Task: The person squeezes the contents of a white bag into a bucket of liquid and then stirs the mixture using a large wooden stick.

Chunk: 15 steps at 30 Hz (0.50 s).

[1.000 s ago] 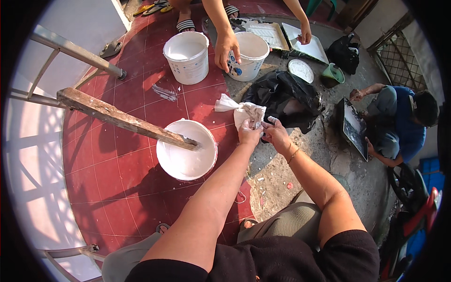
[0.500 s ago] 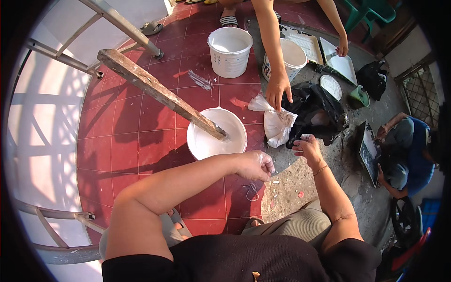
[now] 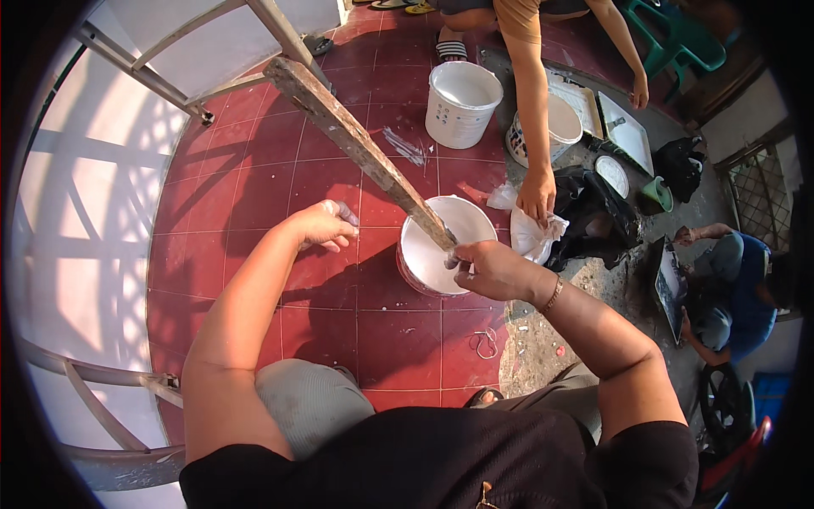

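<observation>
White plastic bucket (image 3: pixel 432 246) on the red tiled floor (image 3: pixel 254 170), holding white paste; a rough, paste-crusted wooden plank (image 3: pixel 356 140) stands slanted in it, rising toward 11 o'clock. Right hand (image 3: pixel 487 267), at the bucket's 3 o'clock rim, fingers curled around the plank's lower end. Left hand (image 3: pixel 326 225), well apart at the bucket's 9 o'clock, loosely curled, holding nothing. Another person's hand (image 3: pixel 536 193) at 2 o'clock grips a crumpled white bag (image 3: pixel 532 233). Two more white buckets (image 3: pixel 458 103) stand at 12 o'clock.
</observation>
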Each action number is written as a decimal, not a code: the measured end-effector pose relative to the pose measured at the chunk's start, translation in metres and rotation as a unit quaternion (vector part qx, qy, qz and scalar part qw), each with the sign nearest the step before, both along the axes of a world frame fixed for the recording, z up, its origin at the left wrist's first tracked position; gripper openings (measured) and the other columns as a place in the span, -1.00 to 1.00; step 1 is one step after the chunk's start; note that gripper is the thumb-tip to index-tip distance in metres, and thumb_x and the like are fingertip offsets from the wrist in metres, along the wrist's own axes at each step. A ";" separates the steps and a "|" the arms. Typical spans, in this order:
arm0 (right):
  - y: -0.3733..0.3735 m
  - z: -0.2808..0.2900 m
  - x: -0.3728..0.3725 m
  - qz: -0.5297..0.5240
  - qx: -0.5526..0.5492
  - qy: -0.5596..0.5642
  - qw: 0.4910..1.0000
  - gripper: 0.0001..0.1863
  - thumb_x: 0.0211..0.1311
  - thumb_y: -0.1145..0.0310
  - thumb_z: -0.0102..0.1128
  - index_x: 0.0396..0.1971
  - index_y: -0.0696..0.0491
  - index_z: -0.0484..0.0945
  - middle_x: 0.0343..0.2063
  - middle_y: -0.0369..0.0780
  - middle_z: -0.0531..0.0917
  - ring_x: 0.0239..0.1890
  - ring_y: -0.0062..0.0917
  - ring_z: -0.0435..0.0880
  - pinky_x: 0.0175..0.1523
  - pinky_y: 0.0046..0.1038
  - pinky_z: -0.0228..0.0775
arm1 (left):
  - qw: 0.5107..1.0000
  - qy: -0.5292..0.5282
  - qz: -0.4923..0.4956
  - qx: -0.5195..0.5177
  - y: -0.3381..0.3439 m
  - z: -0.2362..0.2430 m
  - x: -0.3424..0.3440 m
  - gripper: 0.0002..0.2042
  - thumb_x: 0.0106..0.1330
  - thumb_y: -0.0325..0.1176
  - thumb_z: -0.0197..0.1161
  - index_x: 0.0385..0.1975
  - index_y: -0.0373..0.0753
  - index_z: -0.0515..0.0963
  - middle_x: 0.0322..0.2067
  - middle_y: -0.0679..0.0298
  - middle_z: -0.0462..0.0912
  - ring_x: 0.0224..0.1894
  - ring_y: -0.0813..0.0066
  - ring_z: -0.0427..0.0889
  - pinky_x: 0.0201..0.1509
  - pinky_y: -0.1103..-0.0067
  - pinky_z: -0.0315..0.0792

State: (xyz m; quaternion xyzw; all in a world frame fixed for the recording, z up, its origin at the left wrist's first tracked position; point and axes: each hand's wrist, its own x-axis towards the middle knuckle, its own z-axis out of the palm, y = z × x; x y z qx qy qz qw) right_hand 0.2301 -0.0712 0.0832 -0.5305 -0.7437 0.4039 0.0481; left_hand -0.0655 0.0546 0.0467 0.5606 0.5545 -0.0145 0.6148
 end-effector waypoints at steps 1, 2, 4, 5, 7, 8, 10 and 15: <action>0.012 -0.007 -0.011 0.009 -0.001 -0.044 0.999 -0.70 0.04 0.36 0.22 -0.24 0.20 0.51 -0.41 -0.08 0.60 -0.28 -0.28 0.63 -0.17 -0.36 0.46 | 0.993 -0.089 0.069 -0.025 0.000 -0.010 0.001 -0.69 0.20 -0.42 0.23 -0.08 -0.33 0.40 -0.23 0.14 0.56 -0.19 0.32 0.62 -0.19 0.46 0.60; 0.017 -0.017 -0.019 0.004 0.002 -0.046 0.999 -0.70 0.04 0.36 0.22 -0.24 0.20 0.51 -0.41 -0.08 0.60 -0.28 -0.28 0.63 -0.17 -0.36 0.46 | 0.968 -0.194 0.144 -0.070 0.000 -0.020 -0.003 -0.68 0.21 -0.45 0.21 -0.05 -0.31 0.37 -0.12 0.02 0.54 -0.12 0.19 0.60 -0.07 0.33 0.57; 0.028 -0.023 -0.031 -0.011 0.116 -0.273 0.955 -0.54 0.00 0.28 0.20 -0.10 0.23 0.47 -0.22 -0.03 0.59 -0.14 -0.17 0.58 0.04 -0.26 0.39 | 0.912 -0.332 0.199 -0.136 0.003 -0.029 -0.013 -0.71 0.26 -0.42 0.14 -0.04 -0.30 0.38 -0.06 -0.04 0.53 -0.03 0.09 0.56 0.06 0.20 0.48; 0.033 -0.017 -0.033 -0.127 0.101 -0.133 0.978 -0.40 -0.07 0.25 0.31 -0.01 0.23 0.38 -0.14 0.02 0.55 -0.08 -0.16 0.56 0.06 -0.28 0.38 | 0.888 -0.377 0.221 -0.141 0.003 -0.025 -0.013 -0.74 0.27 -0.41 0.12 -0.06 -0.29 0.40 -0.08 -0.03 0.54 -0.02 0.08 0.55 0.08 0.17 0.46; 0.040 -0.004 -0.045 -0.229 0.188 0.011 0.955 -0.08 -0.17 0.18 0.46 0.17 0.22 0.14 -0.02 0.09 0.47 0.01 -0.11 0.51 0.12 -0.30 0.35 | 0.876 -0.399 0.237 -0.130 0.010 -0.020 -0.019 -0.76 0.27 -0.36 0.11 -0.10 -0.26 0.43 -0.09 -0.01 0.56 -0.06 0.10 0.57 0.06 0.17 0.45; 0.043 -0.003 -0.055 -0.222 0.289 0.007 0.931 0.09 -0.20 0.13 0.49 0.27 0.21 -0.02 0.01 0.12 0.44 0.05 -0.08 0.48 0.16 -0.30 0.32 | 0.864 -0.417 0.254 -0.125 0.011 -0.021 -0.020 -0.78 0.28 -0.30 0.11 -0.14 -0.23 0.45 -0.11 0.00 0.57 -0.09 0.11 0.58 0.05 0.16 0.44; 0.064 -0.002 -0.082 -0.219 0.318 0.067 0.920 0.22 -0.21 0.09 0.52 0.32 0.19 -0.19 0.07 0.16 0.38 0.12 -0.08 0.43 0.16 -0.31 0.32 | 0.857 -0.417 0.273 -0.132 0.015 -0.028 -0.025 -0.77 0.27 -0.27 0.10 -0.15 -0.23 0.45 -0.13 0.01 0.57 -0.11 0.11 0.59 0.04 0.16 0.45; 0.118 -0.026 -0.126 -0.346 0.252 0.157 0.890 0.21 -0.21 0.13 0.50 0.32 0.19 -0.20 -0.10 0.08 0.53 0.00 -0.11 0.52 0.12 -0.25 0.33 | 0.867 -0.386 0.282 -0.141 0.010 -0.027 -0.009 -0.73 0.31 -0.17 0.04 -0.20 -0.25 0.45 -0.20 0.05 0.60 -0.17 0.11 0.60 -0.01 0.22 0.47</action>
